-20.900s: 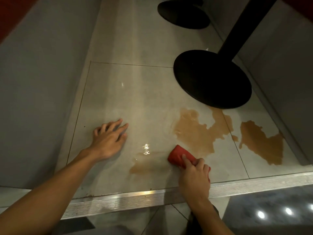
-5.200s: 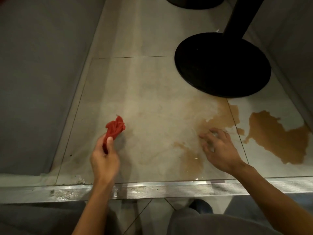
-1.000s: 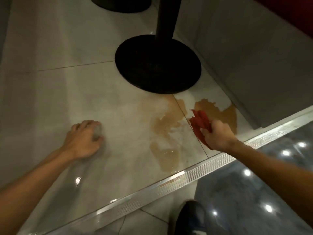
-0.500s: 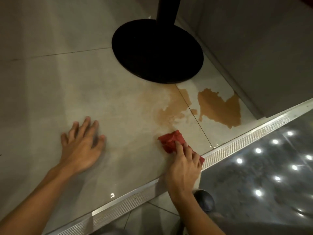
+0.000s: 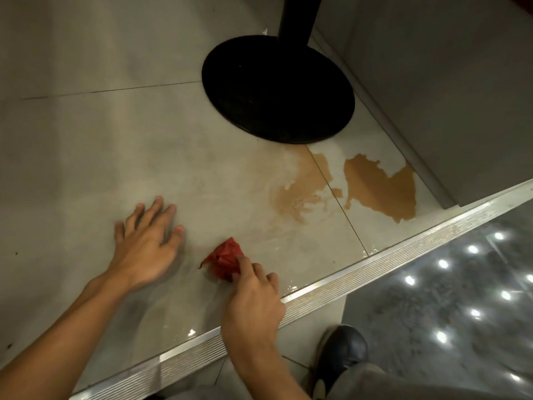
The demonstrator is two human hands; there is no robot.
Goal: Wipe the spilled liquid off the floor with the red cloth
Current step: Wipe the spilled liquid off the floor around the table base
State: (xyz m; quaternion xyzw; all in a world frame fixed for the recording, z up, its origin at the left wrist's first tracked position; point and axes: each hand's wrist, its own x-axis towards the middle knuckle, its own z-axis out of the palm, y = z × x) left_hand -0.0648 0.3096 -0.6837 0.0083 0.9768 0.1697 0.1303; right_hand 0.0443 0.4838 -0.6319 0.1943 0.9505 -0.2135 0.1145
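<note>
The red cloth [image 5: 223,260] on my feed is bunched into a creased, crumpled wedge on the pale floor tile [image 5: 115,157]. Its peak points away from me, up the frame. A thin corner trails out to the left, toward the left hand [image 5: 147,246]. The wad's long axis runs roughly from that corner rightward, under the right hand [image 5: 253,301].

That hand's fingers [image 5: 244,262] are clenched on the cloth's near right edge. The forefinger lies over the top, the others curl behind it, and I cannot see the thumb. Most of the cloth sticks out ahead and to the left of the fingertips. The left hand lies just beside the cloth, palm down on the tile, released, with its digits straight and spread.

The spilled liquid [image 5: 380,189] is a thick, opaque brown puddle with a ragged outline, well apart from the cloth on the far right tile. A thinner smeared patch [image 5: 300,189] lies between the two, across a grout line, and reaches up to a round matte-black pedestal base [image 5: 277,88]. The tile is smooth and glossy, with a wet sheen around the cloth. A ribbed metal threshold strip [image 5: 375,265] runs diagonally close by the right hand, and a black shoe [image 5: 341,349] shows below it.
</note>
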